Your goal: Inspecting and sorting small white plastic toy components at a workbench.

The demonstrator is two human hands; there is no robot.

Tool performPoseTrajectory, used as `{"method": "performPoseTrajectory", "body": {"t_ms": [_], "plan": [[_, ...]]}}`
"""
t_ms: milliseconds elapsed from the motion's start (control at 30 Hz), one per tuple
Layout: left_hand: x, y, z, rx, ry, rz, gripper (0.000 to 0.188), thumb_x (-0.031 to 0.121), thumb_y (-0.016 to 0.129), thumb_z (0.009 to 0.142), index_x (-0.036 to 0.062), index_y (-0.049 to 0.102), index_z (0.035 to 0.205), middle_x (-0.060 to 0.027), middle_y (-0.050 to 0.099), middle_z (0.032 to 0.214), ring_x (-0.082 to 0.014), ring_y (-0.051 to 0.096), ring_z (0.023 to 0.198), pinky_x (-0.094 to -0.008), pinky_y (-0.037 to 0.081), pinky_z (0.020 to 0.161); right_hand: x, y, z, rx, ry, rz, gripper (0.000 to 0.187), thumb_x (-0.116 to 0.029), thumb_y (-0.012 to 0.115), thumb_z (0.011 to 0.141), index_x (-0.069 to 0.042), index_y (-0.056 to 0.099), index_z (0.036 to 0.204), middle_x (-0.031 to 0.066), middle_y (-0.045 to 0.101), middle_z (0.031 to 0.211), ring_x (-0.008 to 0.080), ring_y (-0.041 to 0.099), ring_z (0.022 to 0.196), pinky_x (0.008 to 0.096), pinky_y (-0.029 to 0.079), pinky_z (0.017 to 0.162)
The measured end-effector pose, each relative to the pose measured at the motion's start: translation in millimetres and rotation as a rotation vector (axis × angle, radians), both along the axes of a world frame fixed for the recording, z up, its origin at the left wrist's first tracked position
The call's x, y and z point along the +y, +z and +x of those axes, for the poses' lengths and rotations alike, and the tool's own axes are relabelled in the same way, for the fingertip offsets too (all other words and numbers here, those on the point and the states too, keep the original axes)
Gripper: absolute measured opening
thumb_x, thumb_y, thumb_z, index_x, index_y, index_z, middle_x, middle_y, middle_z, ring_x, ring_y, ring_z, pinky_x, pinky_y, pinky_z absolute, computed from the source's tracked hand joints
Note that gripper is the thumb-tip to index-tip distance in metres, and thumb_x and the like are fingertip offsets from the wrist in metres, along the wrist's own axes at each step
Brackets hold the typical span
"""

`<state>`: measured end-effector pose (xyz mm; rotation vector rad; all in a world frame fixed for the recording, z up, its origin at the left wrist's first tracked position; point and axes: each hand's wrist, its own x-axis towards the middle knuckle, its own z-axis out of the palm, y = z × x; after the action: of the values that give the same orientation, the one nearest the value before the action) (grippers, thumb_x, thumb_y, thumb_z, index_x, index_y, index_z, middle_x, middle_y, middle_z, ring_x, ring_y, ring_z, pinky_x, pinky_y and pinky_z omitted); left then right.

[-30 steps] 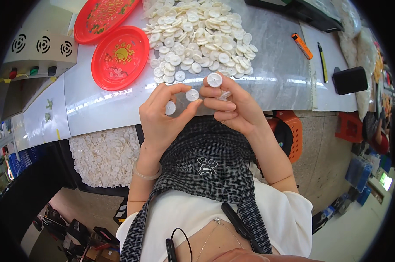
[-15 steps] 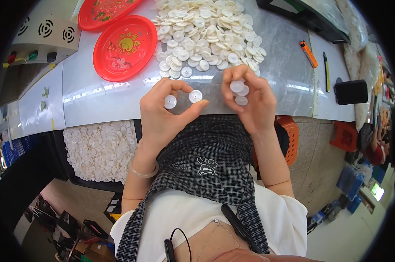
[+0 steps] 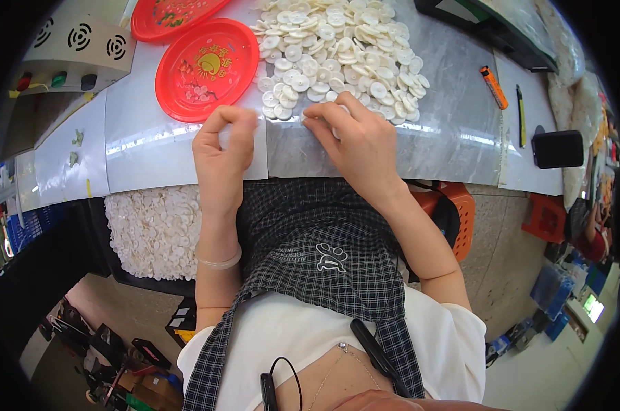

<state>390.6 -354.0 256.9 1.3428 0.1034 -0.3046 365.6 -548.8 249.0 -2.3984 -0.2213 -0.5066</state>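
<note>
I log both hands at the near edge of the tabletop (image 3: 447, 144), set apart from each other with a bare strip of grey surface between them. Left hand (image 3: 222, 154): fingers curled, tips pinched together just below the red plate (image 3: 207, 68); I cannot tell what, if anything, sits in the pinch. Right hand (image 3: 354, 140): fingers bent down, tips touching the near fringe of the pile of white discs (image 3: 340, 48); a disc shows pale under the fingertips, but I cannot tell whether it is gripped or only touched. The pile spreads across the middle of the tabletop, right of the plate and touching its rim area. A second red plate (image 3: 169, 12) lies farther back, partly under the first. To the right, well apart from the hands: an orange lighter (image 3: 493, 87), a pen (image 3: 520, 115), a black box (image 3: 558, 148). Below the tabletop edge on the left, a bin of white discs (image 3: 156, 229). A bangle (image 3: 219, 262) rings the left wrist.
</note>
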Motion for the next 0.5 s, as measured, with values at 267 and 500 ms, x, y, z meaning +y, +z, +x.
{"method": "performPoseTrajectory", "body": {"t_ms": [267, 500], "plan": [[-42, 6, 15, -0.627, 0.062, 0.906, 0.028, 0.016, 0.08, 0.073, 0.0052, 0.068, 0.096, -0.0009, 0.047, 0.057, -0.0095, 0.045, 0.049, -0.0267, 0.037, 0.048, -11, 6, -12, 0.159, 0.033, 0.014, 0.013, -0.014, 0.072, 0.081, -0.006, 0.066, 0.089, 0.0035, 0.061, 0.078, 0.0154, 0.059, 0.059, 0.0285, 0.046, 0.053], [-45, 7, 12, -0.568, 0.001, 0.715, 0.031, 0.011, 0.081, 0.072, 0.0053, 0.068, 0.1, 0.0029, 0.043, 0.059, -0.0059, 0.041, 0.052, -0.022, 0.034, 0.049, -24, 6, -15, 0.157, 0.115, 0.548, 0.013, -0.014, 0.067, 0.088, -0.002, 0.062, 0.091, -0.0039, 0.055, 0.075, 0.0059, 0.05, 0.06, 0.0222, 0.04, 0.05]]}}
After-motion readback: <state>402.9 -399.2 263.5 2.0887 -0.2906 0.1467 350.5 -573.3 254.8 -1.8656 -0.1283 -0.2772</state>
